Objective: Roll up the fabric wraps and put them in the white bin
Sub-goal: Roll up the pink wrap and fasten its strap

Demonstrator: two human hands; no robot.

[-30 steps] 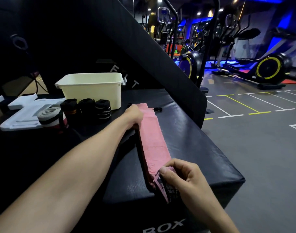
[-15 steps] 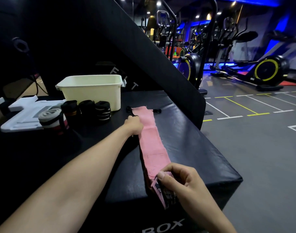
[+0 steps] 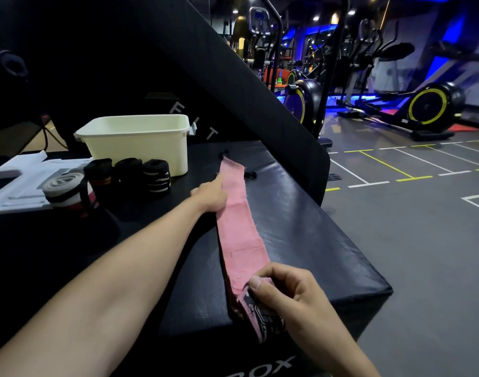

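1. Head view looks down on a pink fabric wrap (image 3: pixel 237 219) laid out flat and long on a black padded bench (image 3: pixel 301 240), running from about 12 o'clock near the far edge down to 6 o'clock at the near edge.
2. That wrap is a faded, slightly worn pink with frayed edges; its near end carries a black-and-pink patterned patch that hangs over the bench's front edge.
3. Black cord ends (image 3: pixel 250 174) lie at the wrap's far tip.
4. His or her right hand (image 3: pixel 290 297) has its grip closed on the near end of the wrap, thumb on top and fingers curled round the patterned part.
5. Reaching forward, the left hand (image 3: pixel 212 195) rests on the wrap's left edge about midway to the far end, index finger stretched out straight along the cloth; its grip is not closed round anything.
6. At 11 o'clock from the wrap stands the white bin (image 3: pixel 137 144), upright on the bench.
7. Just in front of the bin, three black rolled wraps (image 3: pixel 129 176) stand on end in a row, touching or nearly so.
8. At 9 o'clock, a grey-and-white rolled wrap (image 3: pixel 65 191) stands beside them.
9. Behind that roll lies a white foam tray (image 3: pixel 20 183).
10. Exercise machines (image 3: pixel 423 104) stand on the gym floor at 2 o'clock, under blue light.
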